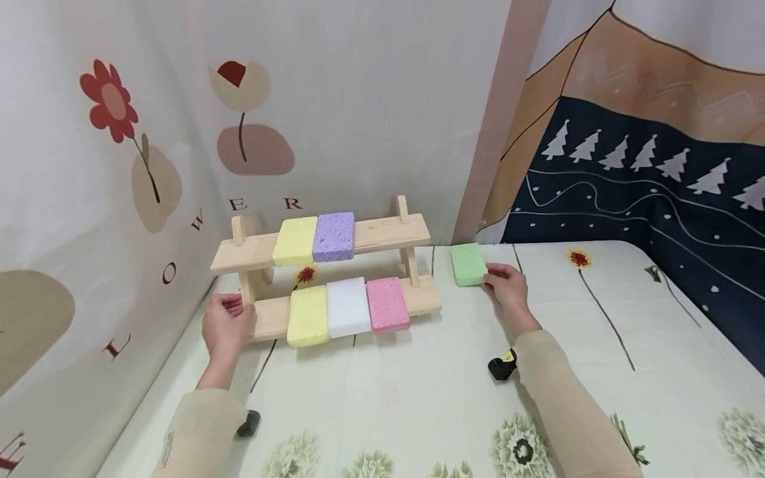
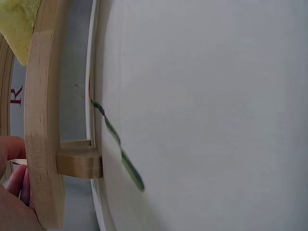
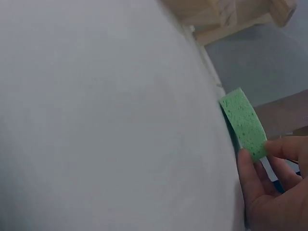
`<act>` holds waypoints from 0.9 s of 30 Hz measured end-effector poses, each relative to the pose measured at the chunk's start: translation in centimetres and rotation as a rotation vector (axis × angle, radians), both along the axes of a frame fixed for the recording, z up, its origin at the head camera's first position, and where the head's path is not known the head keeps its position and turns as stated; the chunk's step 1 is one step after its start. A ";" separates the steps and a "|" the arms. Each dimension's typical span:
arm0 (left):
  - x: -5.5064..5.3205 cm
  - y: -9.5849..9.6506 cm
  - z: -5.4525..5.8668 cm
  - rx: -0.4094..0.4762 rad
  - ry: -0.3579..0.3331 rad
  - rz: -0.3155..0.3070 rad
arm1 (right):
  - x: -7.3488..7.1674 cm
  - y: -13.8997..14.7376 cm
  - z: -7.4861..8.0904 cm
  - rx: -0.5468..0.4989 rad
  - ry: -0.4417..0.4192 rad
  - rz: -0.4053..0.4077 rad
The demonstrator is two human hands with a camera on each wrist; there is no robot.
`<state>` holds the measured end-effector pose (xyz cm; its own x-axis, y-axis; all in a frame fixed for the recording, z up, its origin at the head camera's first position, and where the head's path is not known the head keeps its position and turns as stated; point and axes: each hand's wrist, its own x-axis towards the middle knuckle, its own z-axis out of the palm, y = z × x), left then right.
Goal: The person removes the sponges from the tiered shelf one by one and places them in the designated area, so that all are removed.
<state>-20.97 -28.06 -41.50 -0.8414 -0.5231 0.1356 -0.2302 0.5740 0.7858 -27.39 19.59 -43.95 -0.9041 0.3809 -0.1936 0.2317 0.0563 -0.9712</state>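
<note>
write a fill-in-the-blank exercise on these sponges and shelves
The right hand pinches a sponge coloured ____.
On the upper shelf, the purple sponge sits beside a sponge coloured ____.
On the lower shelf, the white sponge lies between a yellow sponge and a sponge coloured ____.
Of the two shelves, the left hand touches the ____ one.

Missing words: green; yellow; pink; lower.

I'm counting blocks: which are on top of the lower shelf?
A yellow block, a white block and a pink block, side by side. They cover the part of the lower shelf beneath them, which cannot be seen.
</note>
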 end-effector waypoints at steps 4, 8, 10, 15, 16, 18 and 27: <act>0.1 -0.1 -0.3 -0.006 -0.007 0.001 | 0.1 0.4 -0.5 0.029 -0.037 0.013; 0.0 -0.1 -0.3 -0.011 0.000 -0.004 | -0.1 0.8 -0.4 0.055 -0.036 0.034; 0.1 -0.1 -0.2 -0.010 0.004 -0.005 | -0.2 1.0 -0.3 0.068 -0.041 0.047; 0.2 -0.1 -0.3 -0.005 0.008 -0.011 | 0.1 1.1 0.1 0.166 -0.051 0.059; 0.2 -0.1 -0.3 -0.005 0.008 -0.011 | 0.2 1.1 0.2 0.193 -0.051 0.063; 0.3 -0.1 -0.3 -0.011 0.012 -0.010 | 0.4 1.1 0.3 0.240 -0.047 0.067; 0.4 -0.1 -0.1 -0.016 0.028 -0.016 | 0.6 1.5 0.4 0.299 -0.047 0.097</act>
<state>-20.58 -28.19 -41.60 -0.8453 -0.5074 0.1675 -0.1991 0.5899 0.7825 -26.84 21.13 -43.59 -0.9319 0.3392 -0.1287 0.2555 0.3616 -0.8967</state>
